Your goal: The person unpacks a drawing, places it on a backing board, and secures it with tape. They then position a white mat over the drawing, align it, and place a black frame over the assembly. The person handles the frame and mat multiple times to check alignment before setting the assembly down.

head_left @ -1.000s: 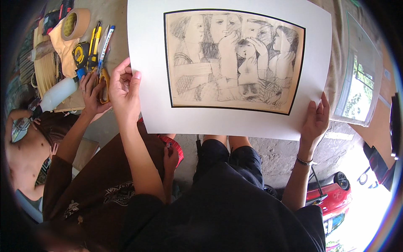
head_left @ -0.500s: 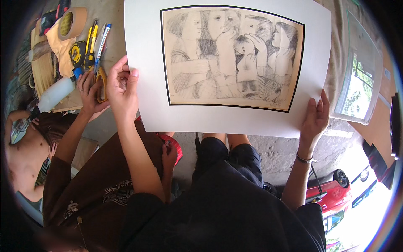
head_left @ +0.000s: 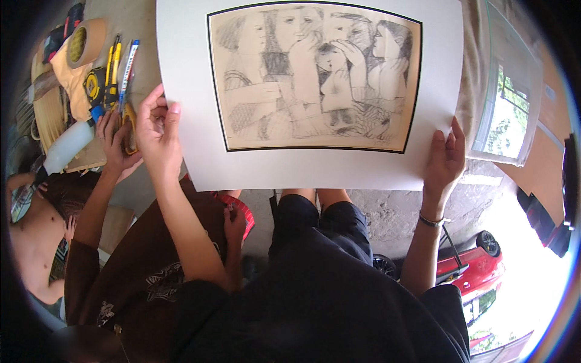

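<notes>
Head view: the left hand [head_left: 161, 127] grips the left edge of a white-matted drawing [head_left: 311, 97], far middle; the right hand [head_left: 445, 154] grips its right edge by the near corner. A tape measure [head_left: 94, 86] lies far left, a clear pane [head_left: 514, 112] far right.

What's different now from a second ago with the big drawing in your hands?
The white-bordered drawing slid left in the view, and the tape roll did too, so probably the head camera turned a bit. Nothing was newly grabbed or let go: the left hand and right hand stay at the drawing's side edges.
</notes>
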The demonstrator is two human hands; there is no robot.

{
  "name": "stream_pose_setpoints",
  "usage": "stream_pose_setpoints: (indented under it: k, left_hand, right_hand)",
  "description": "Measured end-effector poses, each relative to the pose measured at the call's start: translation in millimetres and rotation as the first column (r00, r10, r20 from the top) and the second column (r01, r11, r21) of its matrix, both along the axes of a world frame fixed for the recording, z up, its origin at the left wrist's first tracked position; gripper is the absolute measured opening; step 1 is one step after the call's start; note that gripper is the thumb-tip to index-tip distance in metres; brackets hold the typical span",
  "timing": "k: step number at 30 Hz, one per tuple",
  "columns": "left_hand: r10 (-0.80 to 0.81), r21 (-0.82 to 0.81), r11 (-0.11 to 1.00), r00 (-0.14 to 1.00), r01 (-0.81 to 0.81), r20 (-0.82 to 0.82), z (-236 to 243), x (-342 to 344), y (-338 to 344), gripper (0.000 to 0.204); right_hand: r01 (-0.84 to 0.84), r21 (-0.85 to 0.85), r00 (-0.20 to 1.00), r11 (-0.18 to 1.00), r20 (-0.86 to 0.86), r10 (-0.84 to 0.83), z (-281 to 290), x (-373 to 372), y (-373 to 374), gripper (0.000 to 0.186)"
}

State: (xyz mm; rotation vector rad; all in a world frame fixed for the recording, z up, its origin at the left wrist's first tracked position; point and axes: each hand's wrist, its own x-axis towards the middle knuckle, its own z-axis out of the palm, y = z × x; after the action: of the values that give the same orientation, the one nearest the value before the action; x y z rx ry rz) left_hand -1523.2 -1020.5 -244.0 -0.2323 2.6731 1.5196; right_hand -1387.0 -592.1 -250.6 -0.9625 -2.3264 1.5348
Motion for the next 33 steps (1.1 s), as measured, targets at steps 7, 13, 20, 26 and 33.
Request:
stream_pose_setpoints:
  k: [7,13,20,26,33]
  left_hand:
    - [-0.005,-0.044,0.999,1.000,0.005,0.002,1.3,1.7,0.0,0.038]
    - [-0.005,-0.039,0.999,1.000,0.005,-0.012,-1.4,1.9,-0.4,0.038]
    - [-0.008,-0.047,0.999,1.000,0.007,-0.023,-3.1,1.1,-1.7,0.039]
    - [-0.020,-0.124,0.992,0.999,0.016,-0.025,0.3,0.6,1.2,0.039]
    - [0.025,-0.082,0.996,0.999,-0.027,-0.030,-2.7,5.4,-3.7,0.039]
  right_hand:
    - [-0.021,0.072,0.999,0.997,0.033,0.019,-1.3,-0.6,0.7,0.041]
    - [-0.054,0.203,0.997,0.978,0.057,0.044,-3.4,-2.9,-0.3,0.039]
    - [-0.066,0.274,0.996,0.959,0.080,0.045,-6.6,-2.2,2.1,0.036]
    - [-0.079,0.320,0.996,0.944,0.071,0.060,-6.0,-3.7,-0.4,0.037]
    - [-0.117,0.406,0.989,0.906,0.129,0.069,-8.3,-3.0,1.7,0.038]
